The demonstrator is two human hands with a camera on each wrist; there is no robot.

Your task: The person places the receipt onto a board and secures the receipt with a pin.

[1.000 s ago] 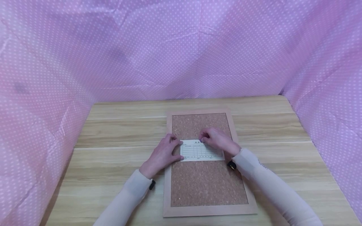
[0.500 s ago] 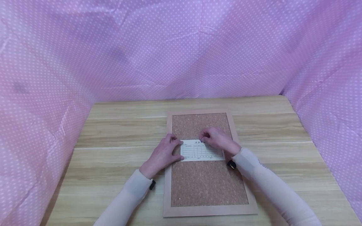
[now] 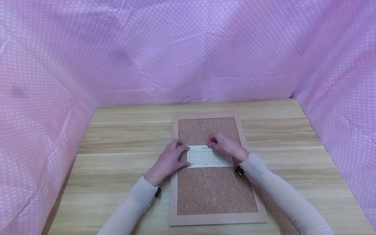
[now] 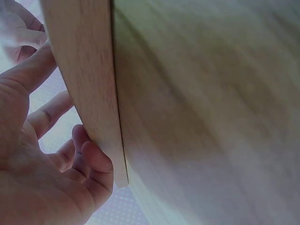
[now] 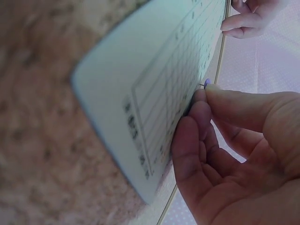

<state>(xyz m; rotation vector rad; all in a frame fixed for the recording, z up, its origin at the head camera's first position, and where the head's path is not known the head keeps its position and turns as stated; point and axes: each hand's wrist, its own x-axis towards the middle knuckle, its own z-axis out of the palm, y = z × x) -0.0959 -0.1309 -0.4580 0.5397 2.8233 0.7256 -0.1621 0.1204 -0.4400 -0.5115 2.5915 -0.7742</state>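
A white printed form (image 3: 199,157) with a ruled table lies across the middle of a cork board (image 3: 215,191) in a wooden frame. My left hand (image 3: 166,161) holds it flat, thumb at the lower left corner and fingertips at the upper left. Over the form's top edge, my right hand (image 3: 226,145) pinches a small purple thumbtack (image 5: 206,83) between thumb and forefinger. In the right wrist view the tack's thin pin points toward the paper, close to its surface. In the left wrist view my left palm (image 4: 42,178) is beside the board's frame (image 4: 91,75), with the form hidden there.
The board rests on a wood-grain table (image 3: 117,137), its lower edge toward me. Pink dotted cloth (image 3: 188,58) hangs behind the table and on both sides. Black wrist straps (image 3: 239,171) show at both sleeve cuffs.
Both hands stay nearly still. The right wrist has shifted very slightly left, and the form has kept its place on the board.
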